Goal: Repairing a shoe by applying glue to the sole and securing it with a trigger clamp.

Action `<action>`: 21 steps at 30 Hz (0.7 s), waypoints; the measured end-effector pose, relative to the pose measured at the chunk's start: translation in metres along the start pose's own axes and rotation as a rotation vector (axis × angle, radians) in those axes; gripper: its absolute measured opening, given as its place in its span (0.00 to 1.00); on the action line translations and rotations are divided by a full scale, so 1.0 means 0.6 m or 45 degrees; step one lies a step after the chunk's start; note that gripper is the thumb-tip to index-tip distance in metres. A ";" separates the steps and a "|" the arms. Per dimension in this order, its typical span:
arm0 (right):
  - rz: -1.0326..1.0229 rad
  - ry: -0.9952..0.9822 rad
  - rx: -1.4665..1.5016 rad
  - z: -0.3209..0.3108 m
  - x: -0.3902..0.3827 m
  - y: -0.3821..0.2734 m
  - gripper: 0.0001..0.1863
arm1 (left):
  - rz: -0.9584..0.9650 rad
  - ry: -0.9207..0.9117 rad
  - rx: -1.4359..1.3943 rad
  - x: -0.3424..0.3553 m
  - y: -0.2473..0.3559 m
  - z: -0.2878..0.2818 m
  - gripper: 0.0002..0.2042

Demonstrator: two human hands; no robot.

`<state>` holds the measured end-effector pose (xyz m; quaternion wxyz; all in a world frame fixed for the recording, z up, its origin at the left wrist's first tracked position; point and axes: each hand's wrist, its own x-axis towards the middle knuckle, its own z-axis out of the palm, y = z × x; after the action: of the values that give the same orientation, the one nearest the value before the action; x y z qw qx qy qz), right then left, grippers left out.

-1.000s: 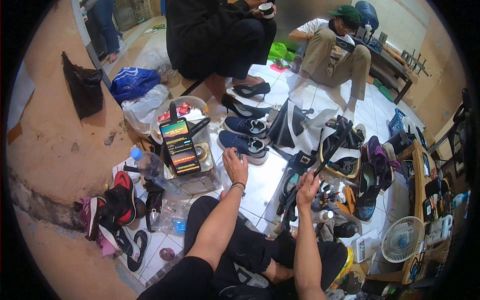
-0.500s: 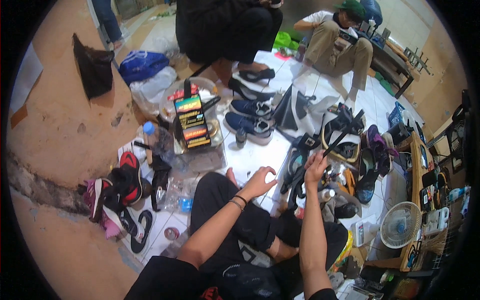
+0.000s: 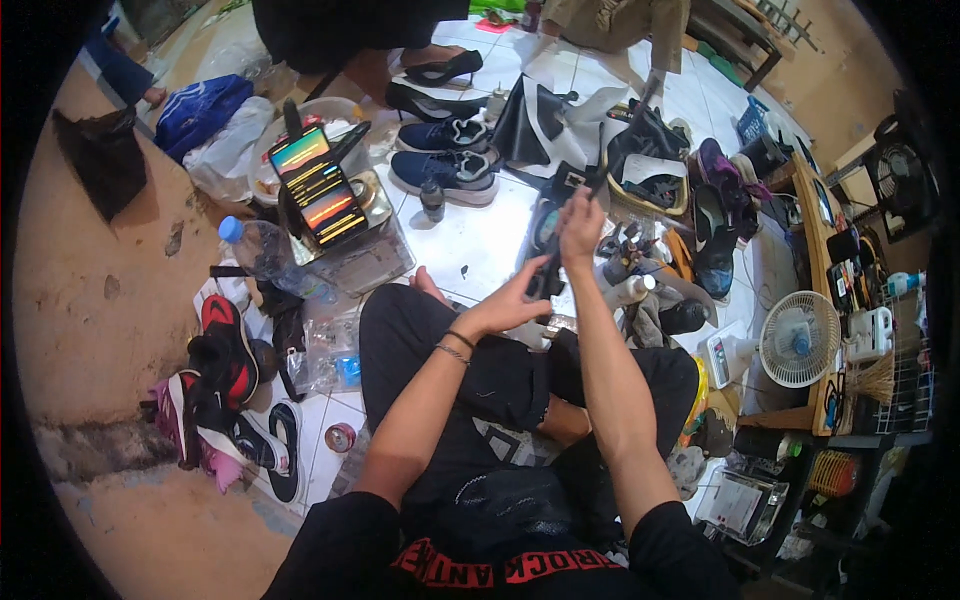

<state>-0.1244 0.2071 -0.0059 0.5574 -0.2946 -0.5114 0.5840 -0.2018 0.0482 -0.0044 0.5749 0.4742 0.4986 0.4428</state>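
Note:
My right hand (image 3: 578, 232) is closed around a long, narrow black strip (image 3: 602, 165), which sticks up past the fingers. Lower and to the left, my left hand (image 3: 512, 303) has its fingers bent round a dark piece (image 3: 542, 281). Whether that piece is the lower end of the strip or part of the footwear behind it, I cannot tell. Just beyond both hands lies a black sandal-like shoe with a buckle (image 3: 572, 181), partly hidden by my right hand.
Navy sneakers (image 3: 445, 175) and a small dark bottle (image 3: 432, 200) stand ahead. A phone-like lit screen (image 3: 318, 185) rests on a clear box (image 3: 375, 255) to the left. Several shoes (image 3: 225, 350) lie at far left. At right are a white fan (image 3: 800, 338) and a wooden bench (image 3: 815, 240). People sit opposite.
The view has tilted down and shifted right. My left hand, loosely open and apart before, has come close to the right hand and bent round the dark piece. My right hand still grips the strip.

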 end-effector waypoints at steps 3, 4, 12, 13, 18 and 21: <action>-0.032 -0.065 0.012 0.038 0.000 0.018 0.14 | -0.007 0.123 -0.011 -0.014 0.004 -0.014 0.40; -0.011 -0.108 0.003 0.061 -0.004 0.024 0.15 | 0.013 0.246 0.027 -0.028 0.009 -0.026 0.40; 0.023 -0.268 -0.224 0.051 0.032 0.030 0.16 | 0.221 0.758 0.353 0.021 -0.047 -0.004 0.29; 0.012 -0.317 -0.318 0.044 0.032 0.025 0.15 | 0.145 0.768 0.348 0.019 -0.039 -0.001 0.30; -0.016 -0.552 -0.491 0.010 0.024 -0.014 0.14 | 0.083 0.695 0.276 -0.004 -0.028 -0.001 0.30; 0.123 -0.618 -0.652 -0.026 0.022 -0.065 0.17 | 0.034 0.665 0.269 -0.001 -0.015 0.008 0.30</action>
<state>-0.0994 0.2183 0.0283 0.2994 -0.3015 -0.7441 0.5155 -0.1968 0.0457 -0.0132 0.3686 0.4078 0.6669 0.5031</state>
